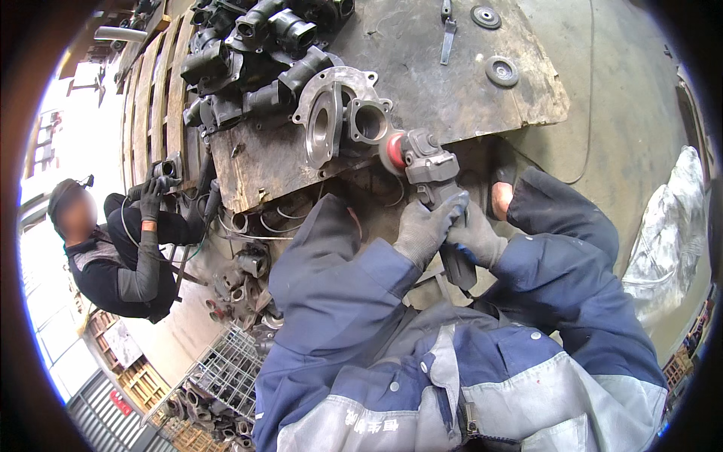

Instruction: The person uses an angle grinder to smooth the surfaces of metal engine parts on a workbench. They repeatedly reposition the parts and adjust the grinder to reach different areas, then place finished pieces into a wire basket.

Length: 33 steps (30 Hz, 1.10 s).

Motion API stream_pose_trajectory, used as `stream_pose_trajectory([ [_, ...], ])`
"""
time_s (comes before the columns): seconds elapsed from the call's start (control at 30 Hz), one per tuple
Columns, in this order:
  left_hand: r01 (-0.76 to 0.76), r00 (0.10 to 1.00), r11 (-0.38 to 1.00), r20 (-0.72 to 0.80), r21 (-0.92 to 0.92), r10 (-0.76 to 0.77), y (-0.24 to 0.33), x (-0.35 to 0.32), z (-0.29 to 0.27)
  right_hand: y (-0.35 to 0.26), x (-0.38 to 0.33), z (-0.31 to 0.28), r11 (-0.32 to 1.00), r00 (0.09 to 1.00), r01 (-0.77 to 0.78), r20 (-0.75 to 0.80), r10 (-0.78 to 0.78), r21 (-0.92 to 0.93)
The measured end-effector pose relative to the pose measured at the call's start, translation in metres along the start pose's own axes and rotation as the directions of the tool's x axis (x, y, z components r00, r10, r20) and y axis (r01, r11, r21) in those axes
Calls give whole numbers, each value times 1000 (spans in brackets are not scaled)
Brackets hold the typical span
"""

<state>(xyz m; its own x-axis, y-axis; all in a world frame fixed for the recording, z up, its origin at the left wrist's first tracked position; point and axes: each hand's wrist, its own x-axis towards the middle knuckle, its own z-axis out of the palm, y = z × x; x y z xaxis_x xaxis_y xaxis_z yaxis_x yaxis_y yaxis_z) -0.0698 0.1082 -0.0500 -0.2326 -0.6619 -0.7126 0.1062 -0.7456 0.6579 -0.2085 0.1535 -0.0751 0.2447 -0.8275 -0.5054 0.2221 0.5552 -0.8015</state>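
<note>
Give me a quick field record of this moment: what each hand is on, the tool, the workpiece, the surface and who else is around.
left hand: gloved grey, wrapped round the upper body of the grey handheld angle grinder
right hand: gloved grey, gripping the grinder's dark rear handle
tool head: red abrasive disc, against the workpiece
workpiece: bare grey cast metal housing with round bores
surface: worn dark board on a wooden pallet
nearby: pile of dark cast housings; two spare round discs
other person: co-worker in dark clothes, to the left
</note>
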Motion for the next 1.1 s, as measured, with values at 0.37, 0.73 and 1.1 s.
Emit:
stream_pose_trajectory([
  [0.37, -75, 996, 994, 46, 75, 72, -8, 3, -7, -1, -4, 9, 999, 995, 29, -99, -32, -38],
  [0.73, -56, 997, 975, -44, 215, 67, 8, 25, -3, -1, 23, -4, 996, 999, -11, -45, 15, 89],
  [1.1, -46, 998, 996, -30, 74, 48, 3, 13, 0, 7, 17, -5, 999, 999, 24, -40, -26, -39],
])
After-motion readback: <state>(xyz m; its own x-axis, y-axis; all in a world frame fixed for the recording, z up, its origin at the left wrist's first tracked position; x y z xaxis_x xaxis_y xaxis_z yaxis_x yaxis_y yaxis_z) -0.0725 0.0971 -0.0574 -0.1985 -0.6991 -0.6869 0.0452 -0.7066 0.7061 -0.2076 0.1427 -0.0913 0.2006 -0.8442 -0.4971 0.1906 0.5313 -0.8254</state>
